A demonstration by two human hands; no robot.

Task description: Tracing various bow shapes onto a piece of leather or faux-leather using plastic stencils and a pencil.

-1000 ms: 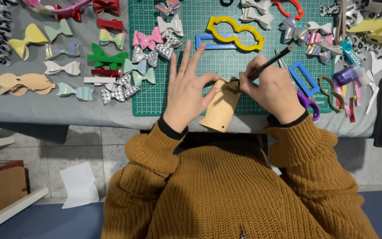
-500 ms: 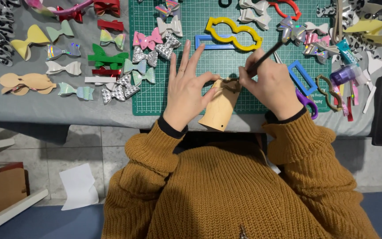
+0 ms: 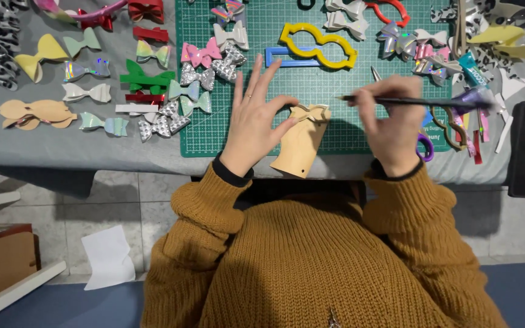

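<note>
The left hand [image 3: 255,124], fingers spread, pins a tan sheet [image 3: 302,143] beside the right hand [image 3: 390,124], which seems closed around a pen [image 3: 414,101].

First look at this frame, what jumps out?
Centre: the left hand pins a tan bow-shaped template on a tan strip to the green gridded cutting mat, while the right hand holds a dark pen level above it. Rows of small coloured bows cover the grey tablecloth on the left.
</note>
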